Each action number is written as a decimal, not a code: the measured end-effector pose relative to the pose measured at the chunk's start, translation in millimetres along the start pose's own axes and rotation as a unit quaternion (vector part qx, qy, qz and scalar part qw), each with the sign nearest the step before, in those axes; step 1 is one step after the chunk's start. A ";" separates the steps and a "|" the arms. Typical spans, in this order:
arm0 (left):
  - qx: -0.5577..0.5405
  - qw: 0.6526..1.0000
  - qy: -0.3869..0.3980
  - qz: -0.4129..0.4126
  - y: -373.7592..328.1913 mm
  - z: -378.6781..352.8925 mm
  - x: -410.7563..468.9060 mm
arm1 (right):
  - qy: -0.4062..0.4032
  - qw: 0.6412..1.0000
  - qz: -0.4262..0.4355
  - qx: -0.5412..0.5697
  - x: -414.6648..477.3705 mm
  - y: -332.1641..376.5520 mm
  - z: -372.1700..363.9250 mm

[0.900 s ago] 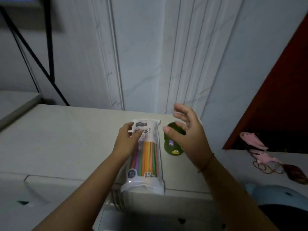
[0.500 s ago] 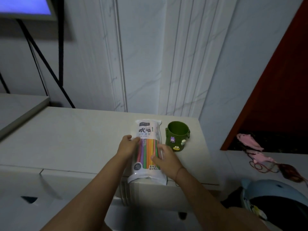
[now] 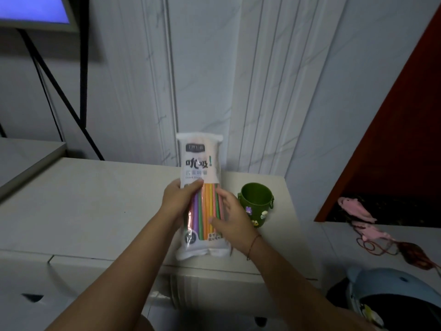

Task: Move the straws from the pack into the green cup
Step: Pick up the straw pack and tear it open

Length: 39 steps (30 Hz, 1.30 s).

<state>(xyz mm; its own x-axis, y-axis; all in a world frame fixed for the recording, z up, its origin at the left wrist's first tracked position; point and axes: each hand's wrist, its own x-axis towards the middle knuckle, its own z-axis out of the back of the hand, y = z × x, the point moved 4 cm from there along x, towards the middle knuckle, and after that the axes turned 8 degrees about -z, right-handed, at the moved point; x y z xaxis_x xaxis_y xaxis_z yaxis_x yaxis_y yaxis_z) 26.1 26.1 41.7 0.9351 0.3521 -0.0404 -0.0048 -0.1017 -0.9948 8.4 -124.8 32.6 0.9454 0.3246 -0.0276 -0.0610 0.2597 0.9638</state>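
Observation:
A long plastic pack of colourful straws [image 3: 202, 168] stands nearly upright above the white cabinet top [image 3: 95, 201], lifted off it. My left hand [image 3: 177, 203] grips the pack's left side at mid-height, thumb across the front. My right hand [image 3: 230, 219] holds its right side lower down, fingers wrapped behind. The green cup [image 3: 256, 201], open and upright with small stickers on its side, stands just right of the pack, partly behind my right hand.
The marble wall [image 3: 214, 80] rises right behind the cabinet. A screen on a black stand [image 3: 35, 13] is at the upper left. To the right, a lower surface carries pink items [image 3: 355, 209], and a blue helmet [image 3: 393, 297] sits at the bottom right.
The pack lay flat on the cabinet top; both hands have since lifted it and tipped it upright. My right hand came from near the cup onto the pack.

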 end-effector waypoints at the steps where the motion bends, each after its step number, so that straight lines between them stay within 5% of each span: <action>1: -0.006 1.000 -0.003 -0.026 -13.7 -1.8 0.8 | -0.016 1.000 0.024 -0.013 2.5 14.0 4.1; 7: 0.079 0.980 -0.008 -0.180 -67.0 -20.1 -9.9 | -0.138 0.983 0.091 0.080 14.8 96.2 47.4; 11: 0.137 0.961 0.021 -0.238 -64.1 -31.3 -29.9 | -0.082 0.984 0.036 0.153 22.0 123.3 60.4; 17: 0.120 0.936 0.186 -0.272 -72.3 -45.3 -57.0 | -0.031 0.985 -0.055 0.158 22.6 124.6 70.5; 26: -0.005 0.967 0.155 -0.200 -125.2 -40.4 -69.2 | 0.035 0.990 -0.083 0.109 15.0 131.3 75.8; 39: 0.030 0.973 0.198 -0.116 -136.5 -40.0 -56.7 | 0.111 0.984 -0.027 0.135 -4.3 137.9 59.2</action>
<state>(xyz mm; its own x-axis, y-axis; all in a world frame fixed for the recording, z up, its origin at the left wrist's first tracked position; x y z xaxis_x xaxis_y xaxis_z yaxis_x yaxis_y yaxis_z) -12.1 -17.3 183.6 0.9764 -0.0284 0.2142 0.2141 -0.0040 -0.9768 14.9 -144.1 181.4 0.8502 0.5151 -0.1086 0.1023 0.0406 0.9939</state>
